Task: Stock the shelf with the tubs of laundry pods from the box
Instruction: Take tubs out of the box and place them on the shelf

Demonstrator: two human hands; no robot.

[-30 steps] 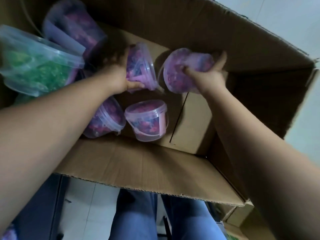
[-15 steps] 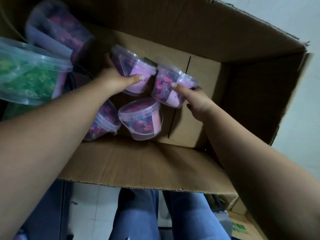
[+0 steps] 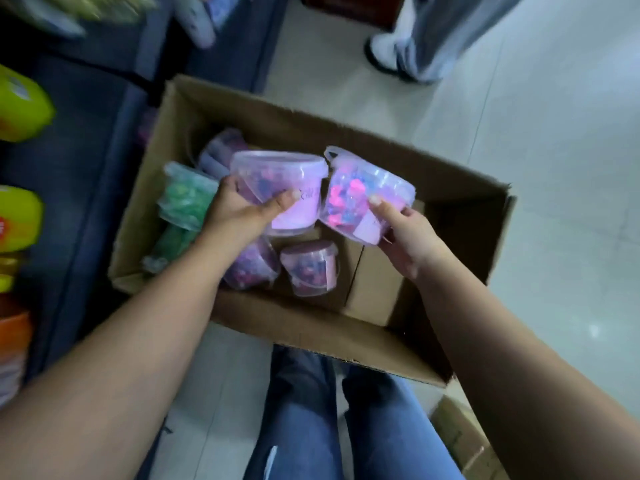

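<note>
An open cardboard box (image 3: 311,327) sits on the floor in front of me. My left hand (image 3: 239,211) grips a clear tub of purple pods (image 3: 277,181) above the box, thumb across its side. Just to its right, a second purple tub (image 3: 363,192) is tilted in the grip of my right hand (image 3: 405,237), and the two tubs almost touch. Lower in the box lie two more purple tubs (image 3: 310,268) (image 3: 251,266), another purple one (image 3: 221,150) at the far left, and a green tub (image 3: 183,199) on its side.
A dark blue shelf unit (image 3: 90,174) runs along the left with yellow and orange packages (image 3: 20,105). Another person's shoe and trouser leg (image 3: 415,39) stand on the pale tiled floor beyond the box. A second carton (image 3: 467,441) lies at lower right by my legs.
Both hands have lifted their purple tubs up out of the box bottom, and my head has pulled back, so the whole box, the shelf and the floor show.
</note>
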